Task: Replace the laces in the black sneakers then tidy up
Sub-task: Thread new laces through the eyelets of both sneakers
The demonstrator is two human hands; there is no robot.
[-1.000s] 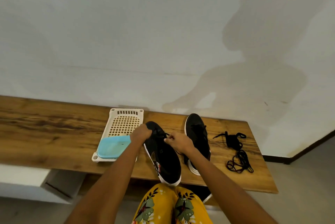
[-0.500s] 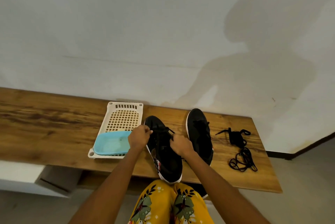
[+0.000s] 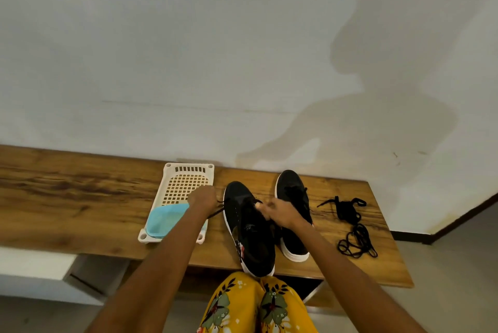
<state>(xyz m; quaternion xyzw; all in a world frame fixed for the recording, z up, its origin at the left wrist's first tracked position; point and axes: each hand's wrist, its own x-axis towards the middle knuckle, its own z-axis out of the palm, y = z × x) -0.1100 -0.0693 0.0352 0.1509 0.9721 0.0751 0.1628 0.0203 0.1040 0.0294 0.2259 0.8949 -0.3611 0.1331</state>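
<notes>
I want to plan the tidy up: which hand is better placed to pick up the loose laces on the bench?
The right hand, probably. The loose laces lie on its side, beyond the right sneaker. The left hand pulls a lace end near the basket, on the far side.

A wooden bench [image 3: 67,198] bears a white basket [image 3: 172,179], two black sneakers [image 3: 249,238] and loose black laces [image 3: 353,225].
</notes>
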